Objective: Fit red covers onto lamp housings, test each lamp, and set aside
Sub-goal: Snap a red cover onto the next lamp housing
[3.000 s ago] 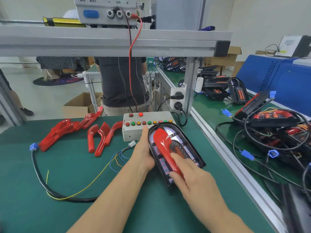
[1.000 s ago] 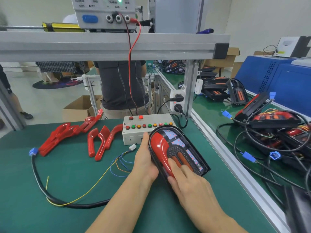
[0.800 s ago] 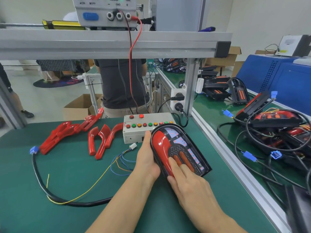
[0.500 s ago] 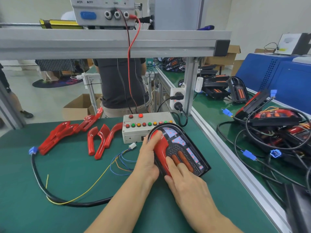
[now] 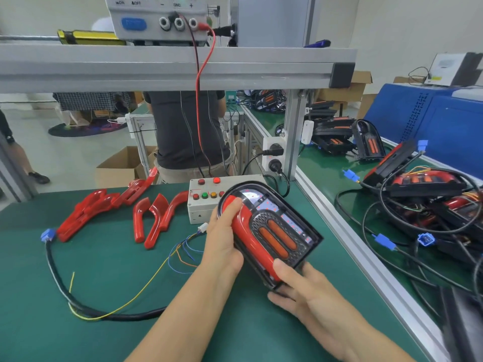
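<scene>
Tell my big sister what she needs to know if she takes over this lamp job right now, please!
Left hand grips the lamp housing's left side, its fingers over the red cover. Right hand holds the housing's near end, thumb on the cover.
The housing is tilted up in both hands, in front of the button box.
Done: a red cover sits in this housing.
Left: I cannot tell if it is fully snapped in. Test the lamp, set it aside. Spare red covers lie on the green mat to the left, for more housings.
</scene>
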The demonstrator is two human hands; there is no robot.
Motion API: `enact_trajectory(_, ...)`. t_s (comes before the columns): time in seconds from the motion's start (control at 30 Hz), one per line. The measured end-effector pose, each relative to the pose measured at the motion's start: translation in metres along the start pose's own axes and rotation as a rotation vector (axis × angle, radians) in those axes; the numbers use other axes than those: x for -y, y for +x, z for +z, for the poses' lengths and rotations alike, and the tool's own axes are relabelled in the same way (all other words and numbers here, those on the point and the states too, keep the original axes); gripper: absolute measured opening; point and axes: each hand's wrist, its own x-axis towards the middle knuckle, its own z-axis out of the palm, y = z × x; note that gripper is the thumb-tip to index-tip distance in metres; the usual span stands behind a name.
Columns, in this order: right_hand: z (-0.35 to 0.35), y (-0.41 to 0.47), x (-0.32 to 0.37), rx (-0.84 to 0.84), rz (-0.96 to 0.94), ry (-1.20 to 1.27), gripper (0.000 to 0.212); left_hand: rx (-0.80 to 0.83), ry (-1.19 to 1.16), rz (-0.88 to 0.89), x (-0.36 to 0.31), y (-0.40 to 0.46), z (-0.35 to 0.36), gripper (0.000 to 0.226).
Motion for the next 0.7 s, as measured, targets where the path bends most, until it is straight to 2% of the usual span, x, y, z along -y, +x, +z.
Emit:
enact_trajectory(0.13,0.007,0.008,-0.001,-0.012,-0.018,0.154,0.06,0.015,-0.006,0.002,0.004,-0.005,0.003,0.047)
enact_trajectory(0.23,0.008,0.007,-0.004,-0.03,-0.037,0.137,0.062,0.019,0.029,-0.031,0.0,-0.007,0.001,0.048)
enact_trajectory(0.47,0.01,0.002,-0.008,-0.039,-0.061,0.082,0.058,-0.017,0.104,-0.08,-0.006,-0.007,-0.008,0.034)
enact_trajectory(0.57,0.014,0.001,-0.007,-0.073,-0.094,0.04,0.053,-0.024,0.109,-0.042,-0.005,-0.005,-0.011,0.023)
enact_trajectory(0.7,0.019,0.003,-0.006,-0.096,-0.122,0.006,0.033,-0.028,0.116,0.013,-0.005,-0.001,-0.013,0.015)
